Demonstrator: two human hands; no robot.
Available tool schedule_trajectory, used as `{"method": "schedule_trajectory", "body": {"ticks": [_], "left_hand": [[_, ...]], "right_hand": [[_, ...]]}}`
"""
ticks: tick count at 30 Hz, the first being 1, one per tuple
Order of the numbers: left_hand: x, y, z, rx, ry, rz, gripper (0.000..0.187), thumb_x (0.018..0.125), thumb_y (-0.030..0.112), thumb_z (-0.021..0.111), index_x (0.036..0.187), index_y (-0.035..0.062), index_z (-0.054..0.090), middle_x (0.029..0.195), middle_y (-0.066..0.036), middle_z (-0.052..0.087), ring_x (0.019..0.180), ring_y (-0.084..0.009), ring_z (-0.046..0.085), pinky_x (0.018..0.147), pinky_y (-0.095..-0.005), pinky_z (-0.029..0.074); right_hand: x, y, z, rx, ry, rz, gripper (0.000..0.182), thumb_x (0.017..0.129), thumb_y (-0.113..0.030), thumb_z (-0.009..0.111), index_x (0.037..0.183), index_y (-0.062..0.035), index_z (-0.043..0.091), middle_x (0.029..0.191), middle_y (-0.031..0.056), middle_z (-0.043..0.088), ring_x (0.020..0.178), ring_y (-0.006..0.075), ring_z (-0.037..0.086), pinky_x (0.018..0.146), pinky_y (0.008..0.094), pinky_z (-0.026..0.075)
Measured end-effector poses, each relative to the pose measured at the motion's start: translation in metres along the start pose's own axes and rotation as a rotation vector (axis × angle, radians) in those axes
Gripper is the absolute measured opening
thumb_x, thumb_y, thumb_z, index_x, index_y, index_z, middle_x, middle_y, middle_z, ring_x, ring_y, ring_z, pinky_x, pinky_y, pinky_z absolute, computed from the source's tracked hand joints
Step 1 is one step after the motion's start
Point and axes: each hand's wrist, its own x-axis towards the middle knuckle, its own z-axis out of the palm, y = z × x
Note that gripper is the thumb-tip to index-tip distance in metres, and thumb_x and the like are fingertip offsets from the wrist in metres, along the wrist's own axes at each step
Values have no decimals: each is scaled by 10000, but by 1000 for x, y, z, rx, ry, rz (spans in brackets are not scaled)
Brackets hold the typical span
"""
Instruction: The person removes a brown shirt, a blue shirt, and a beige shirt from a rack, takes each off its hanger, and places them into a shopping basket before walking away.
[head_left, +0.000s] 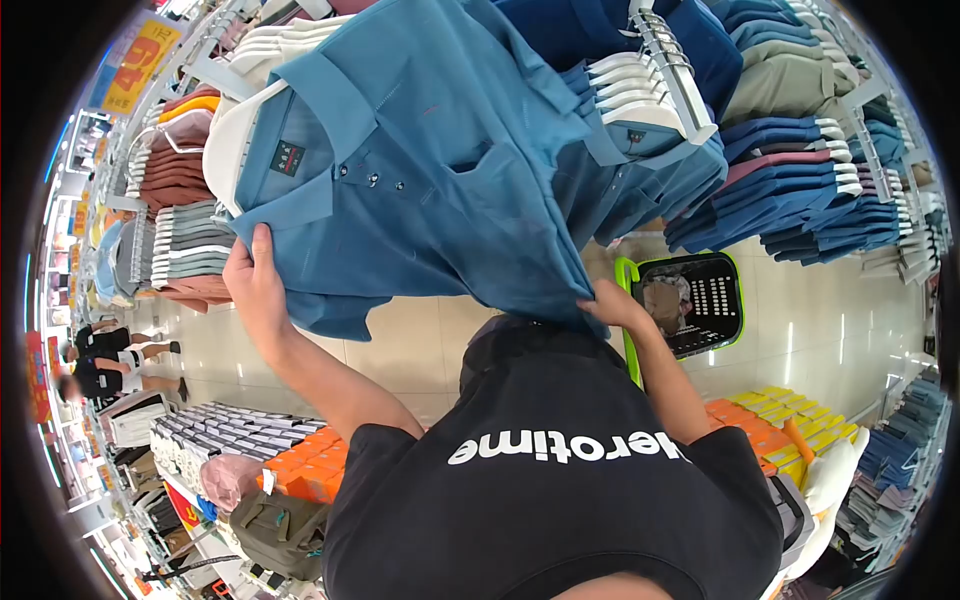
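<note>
A blue polo shirt (430,160) on a white hanger (228,150) is stretched out in front of me, its collar to the left and its hem to the right. My left hand (258,290) is closed on the shirt's shoulder beside the collar, thumb on top and the fingers hidden behind the cloth. With closed fingers, my right hand (614,306) pinches the lower hem. A dark label (287,158) shows inside the collar, and several buttons run down the placket. The chest pocket (474,163) faces up.
Similar blue shirts (640,150) hang on a rack at the upper right. A black basket with a green frame (740,300) stands on the floor beside my right hand, cloth items inside. Orange boxes (308,465) and a backpack (275,530) lie behind me. People (110,365) walk at far left.
</note>
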Motion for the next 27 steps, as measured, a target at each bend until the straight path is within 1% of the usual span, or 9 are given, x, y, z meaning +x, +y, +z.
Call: {"method": "schedule_trajectory", "body": {"ticks": [3, 5, 6, 8, 16, 20, 23, 25, 27], "left_hand": [[-10, 0, 11, -42, 16, 62, 376, 976, 293, 616, 1080, -65, 658, 933, -65, 670, 850, -125, 559, 811, -273, 455], [-16, -2, 15, -10, 2, 101, 364, 975, 290, 620, 1057, -63, 656, 909, -62, 664, 837, -124, 549, 800, -271, 451], [-18, -3, 18, 20, -8, 142, 353, 973, 286, 623, 1034, -60, 654, 884, -59, 658, 824, -123, 540, 790, -269, 446], [-23, -4, 26, -6, -25, 146, 346, 971, 284, 627, 1025, -57, 650, 867, -57, 653, 815, -121, 535, 780, -268, 443], [-32, 0, 36, -41, -48, 131, 344, 966, 277, 637, 1051, -56, 657, 897, -59, 674, 826, -115, 550, 777, -260, 447], [-33, 1, 41, -57, -49, 133, 343, 965, 271, 639, 1056, -60, 656, 913, -69, 681, 840, -120, 562, 791, -265, 453], [-34, 2, 45, -73, -55, 102, 341, 965, 261, 639, 1060, -66, 656, 922, -79, 686, 850, -123, 571, 798, -269, 457], [-32, -2, 45, -78, -82, 71, 340, 966, 252, 638, 1064, -74, 655, 930, -90, 690, 854, -126, 577, 797, -271, 459], [-34, 0, 50, -82, -60, 96, 325, 973, 253, 629, 1028, -67, 652, 882, -54, 663, 813, -103, 543, 764, -249, 438]], "right_hand": [[8, -12, -14, 263, 66, -170, 343, 885, -225, 647, 1043, 78, 627, 886, 167, 695, 772, 273, 684, 703, 384, 534], [-3, -37, -37, 1056, -51, 36, 302, 960, -235, 569, 1096, 31, 609, 941, 135, 687, 816, 239, 675, 665, 374, 538], [-13, -54, -53, 1056, -49, 37, 302, 960, -235, 569, 1096, 31, 609, 941, 135, 687, 816, 239, 675, 665, 374, 538], [-29, -85, -78, 1483, -93, 47, 299, 1016, -251, 487, 1157, 0, 569, 1005, 85, 666, 822, 207, 656, 673, 353, 538], [-18, -84, -66, 1087, -38, -31, 401, 1034, -357, 466, 1197, -4, 562, 1134, 95, 640, 987, 189, 633, 818, 361, 538], [-16, -87, -60, 1388, 56, 33, 425, 1035, -389, 452, 1184, -12, 580, 1101, 91, 641, 950, 179, 625, 808, 349, 524], [-15, -77, -55, 1318, 25, -11, 474, 1022, -441, 457, 1193, -15, 577, 1086, 94, 640, 916, 183, 619, 782, 338, 513], [-21, -71, -41, 989, -28, 160, 515, 1005, -471, 482, 1192, 1, 572, 1095, 108, 643, 927, 207, 625, 759, 345, 522], [-29, -68, -30, 1011, -90, 176, 543, 997, -467, 505, 1231, 20, 559, 1121, 126, 647, 936, 217, 610, 719, 368, 523]]}}
